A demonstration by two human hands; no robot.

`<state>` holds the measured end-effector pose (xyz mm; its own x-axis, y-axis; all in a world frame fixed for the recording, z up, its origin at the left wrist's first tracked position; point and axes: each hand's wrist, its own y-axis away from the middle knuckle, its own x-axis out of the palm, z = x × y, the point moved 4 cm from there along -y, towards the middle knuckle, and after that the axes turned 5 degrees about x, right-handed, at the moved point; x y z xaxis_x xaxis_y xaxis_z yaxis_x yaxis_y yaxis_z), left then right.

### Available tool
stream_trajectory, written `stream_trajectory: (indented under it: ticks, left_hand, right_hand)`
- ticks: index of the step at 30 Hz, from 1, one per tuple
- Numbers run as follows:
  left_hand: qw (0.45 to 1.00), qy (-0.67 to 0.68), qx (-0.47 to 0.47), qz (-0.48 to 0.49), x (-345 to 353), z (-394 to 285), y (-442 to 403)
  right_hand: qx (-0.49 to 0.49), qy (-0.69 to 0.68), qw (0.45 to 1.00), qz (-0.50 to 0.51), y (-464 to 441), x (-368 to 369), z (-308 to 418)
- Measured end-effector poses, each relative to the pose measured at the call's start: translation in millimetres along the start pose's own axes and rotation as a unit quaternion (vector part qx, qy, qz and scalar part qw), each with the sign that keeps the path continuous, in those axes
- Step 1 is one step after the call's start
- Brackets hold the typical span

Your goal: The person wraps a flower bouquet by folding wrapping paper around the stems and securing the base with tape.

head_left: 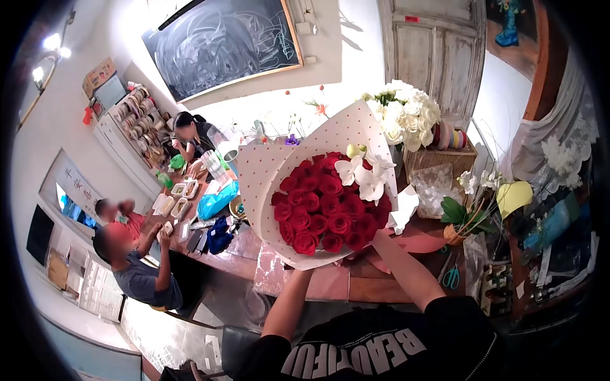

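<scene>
A large bouquet (327, 209) of red roses faces me, tilted up over the table. White orchids (365, 174) sit among the roses at its upper right. Cream wrapping paper (264, 184) with small dots flares around the flowers. My left hand (303, 275) reaches under the lower edge of the wrap, with only the wrist end showing. At the lower right side, my right hand (382, 241) supports the bouquet too. The paper and flowers hide the fingers of both hands. Close by on the right lies a white piece of paper (405, 209).
White roses (406, 114) stand behind, near ribbon rolls (450, 138) on a wooden crate (445, 162). A potted orchid (454, 235) and teal scissors (450, 277) are on the right. Left, several people sit at the table with food containers (180, 207) and a blue bag (217, 200).
</scene>
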<state>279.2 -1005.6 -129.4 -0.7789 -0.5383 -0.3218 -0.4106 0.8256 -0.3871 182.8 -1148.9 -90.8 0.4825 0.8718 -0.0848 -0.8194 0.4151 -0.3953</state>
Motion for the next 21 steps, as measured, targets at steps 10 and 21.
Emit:
stream_trajectory:
  ticks: [10,21]
  left_hand:
    - [1.0,0.006,-0.004,-0.007,8.1,9.1,8.0]
    - [0.999,0.037,-0.035,0.014,30.3,53.4,-13.3]
  right_hand:
    - [0.005,0.008,1.0,-0.012,1.7,-0.5,-2.3]
    - [0.022,0.033,0.999,-0.018,40.5,-9.8,-15.8]
